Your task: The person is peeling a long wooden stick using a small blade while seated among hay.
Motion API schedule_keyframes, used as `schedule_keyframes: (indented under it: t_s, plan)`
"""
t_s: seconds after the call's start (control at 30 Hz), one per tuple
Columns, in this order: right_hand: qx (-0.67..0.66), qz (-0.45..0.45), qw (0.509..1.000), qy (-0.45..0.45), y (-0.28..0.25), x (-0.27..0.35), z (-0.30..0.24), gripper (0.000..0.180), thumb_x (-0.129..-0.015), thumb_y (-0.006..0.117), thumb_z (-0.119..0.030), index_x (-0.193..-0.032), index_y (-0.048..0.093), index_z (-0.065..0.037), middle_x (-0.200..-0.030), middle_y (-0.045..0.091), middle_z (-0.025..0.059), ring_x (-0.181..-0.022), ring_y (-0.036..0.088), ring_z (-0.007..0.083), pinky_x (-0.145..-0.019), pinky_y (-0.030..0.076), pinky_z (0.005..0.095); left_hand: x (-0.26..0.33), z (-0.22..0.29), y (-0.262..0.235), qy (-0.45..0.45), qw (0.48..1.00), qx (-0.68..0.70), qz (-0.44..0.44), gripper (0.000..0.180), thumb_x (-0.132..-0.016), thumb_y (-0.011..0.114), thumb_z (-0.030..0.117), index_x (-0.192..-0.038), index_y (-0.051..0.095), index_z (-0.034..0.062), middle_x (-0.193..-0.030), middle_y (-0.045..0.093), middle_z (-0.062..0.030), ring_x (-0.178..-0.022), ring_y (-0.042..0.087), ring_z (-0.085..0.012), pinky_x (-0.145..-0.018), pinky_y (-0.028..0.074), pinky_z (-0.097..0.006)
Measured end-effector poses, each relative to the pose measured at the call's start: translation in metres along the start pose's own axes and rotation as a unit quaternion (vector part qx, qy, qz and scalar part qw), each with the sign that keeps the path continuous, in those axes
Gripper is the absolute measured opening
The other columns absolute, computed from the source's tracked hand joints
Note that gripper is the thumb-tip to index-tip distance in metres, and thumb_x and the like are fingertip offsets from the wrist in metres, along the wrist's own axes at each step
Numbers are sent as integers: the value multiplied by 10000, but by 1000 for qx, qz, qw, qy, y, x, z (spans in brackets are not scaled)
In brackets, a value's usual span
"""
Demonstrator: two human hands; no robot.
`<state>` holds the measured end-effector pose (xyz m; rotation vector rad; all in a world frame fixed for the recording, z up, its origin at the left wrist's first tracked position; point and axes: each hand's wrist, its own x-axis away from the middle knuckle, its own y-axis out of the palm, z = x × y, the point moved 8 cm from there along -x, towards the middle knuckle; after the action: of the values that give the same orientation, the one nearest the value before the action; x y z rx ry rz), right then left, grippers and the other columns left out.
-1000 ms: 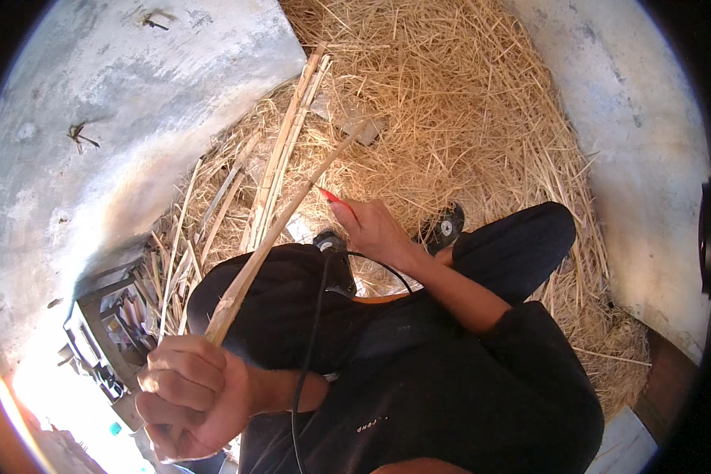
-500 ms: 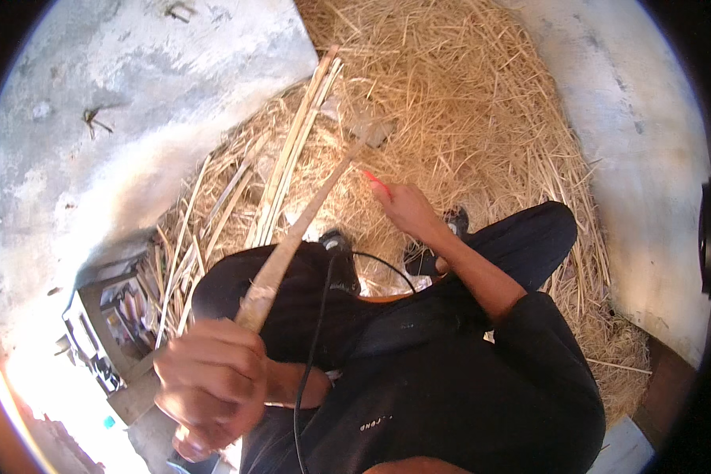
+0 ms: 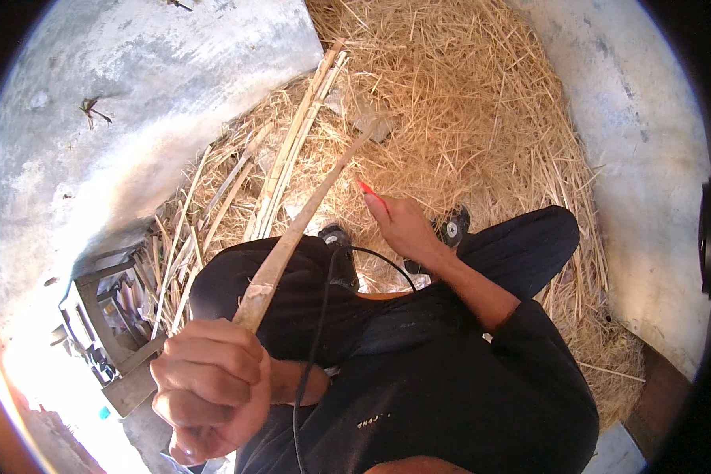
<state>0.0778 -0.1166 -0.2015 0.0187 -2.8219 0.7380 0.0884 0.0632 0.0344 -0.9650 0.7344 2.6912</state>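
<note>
My left hand [image 3: 209, 383] is closed in a fist around the near end of a long bamboo strip [image 3: 292, 237]. The strip is pale and slants up and away over my left knee, narrowing toward its far tip above the straw. To the right of the strip, my right hand [image 3: 411, 229] is closed on a thin red object [image 3: 374, 197]. Only its red part shows past the thumb; the rest is hidden in the hand, so its kind is unclear. This hand and the strip are apart.
Several long bamboo strips [image 3: 296, 150] lie beyond my left knee. Straw and shavings [image 3: 466, 95] cover the floor. Pale walls [image 3: 134, 95] stand left and right. A wooden frame [image 3: 103, 316] stands at the left. A black cable [image 3: 321, 316] crosses my lap.
My right hand has shifted slightly nearer and its red object has come down a little. The left hand still grips the bamboo strip, almost in the same place.
</note>
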Motion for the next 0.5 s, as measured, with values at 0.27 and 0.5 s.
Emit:
schedule_keyframes:
  t_s: [0.27,0.5]
  plan:
    - [-92,9,995,-26,11,12,-20,395,-933,434,-291,-717,524,27,-552,476,204,-474,465,333,-487,373,407,-1,4,2,4,1000,-21,23,416,-856,423,253,-485,324,91,-334,318,-15,-243,255,-94,-240,239,-242]
    - [-95,-4,992,-78,0,16,-48,349,-927,431,-296,-818,575,2,-550,473,207,-486,491,340,-495,386,411,1,-1,19,2,998,9,-61,354,-838,366,245,-511,269,150,-415,231,23,-339,213,-88,-315,205,-210]
